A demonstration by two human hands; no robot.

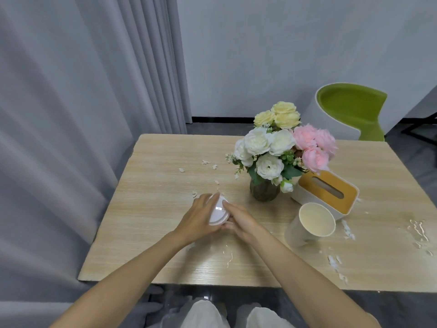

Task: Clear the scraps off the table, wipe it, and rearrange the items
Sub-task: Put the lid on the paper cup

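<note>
The left hand [201, 216] and right hand [241, 221] meet over a round white thing [218, 213] with a pinkish rim. Both sets of fingers curl round it and hold it near the middle of the desk [153, 209]. The hands cover its sides and base, so I cannot tell what it is or whether it touches the wood. The front of the vase [264, 192] shows, but the flowers [281, 147] hide its mouth and part of the tissue box [328, 192] behind them.

The desk's left half is mostly bare up to its left edge, which stands just beside a grey curtain [71, 114]. A green chair [350, 112] stands beyond the far edge. White scraps [205, 162] lie scattered left of the flowers, with more near the hands and along the right front. Shiny wet streaks [418, 230] lie near the right edge, and a thinner one lies in front of the hands.

A pale cup [309, 226] stands touching or just beside the tissue box, its mouth tilted toward the camera and nothing visible inside. The slot in the box's orange top is dark, and no tissue can be made out in it.
</note>
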